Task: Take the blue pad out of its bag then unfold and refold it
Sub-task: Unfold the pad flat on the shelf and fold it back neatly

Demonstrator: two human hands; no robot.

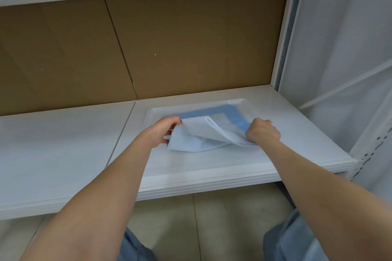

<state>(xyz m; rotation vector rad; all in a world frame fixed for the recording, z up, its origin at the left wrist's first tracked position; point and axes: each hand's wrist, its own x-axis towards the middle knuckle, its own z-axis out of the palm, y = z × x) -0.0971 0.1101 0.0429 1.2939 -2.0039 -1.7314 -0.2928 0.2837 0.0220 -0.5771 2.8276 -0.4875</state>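
So our left hand (163,131) has its fingers pinched on the left edge of the blue pad (203,131), which sits on the shelf (63,150) toward its right end, partly over a clear bag (239,103). Right hand (263,131) is fisted on the pad's right edge. Looks like it's out of the bag and we're mid-fold; can't tell if it's unfolding or refolding.

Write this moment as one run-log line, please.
stage: handling folded pale blue pad | left hand: gripping its left edge | right hand: gripping its right edge | surface: white shelf
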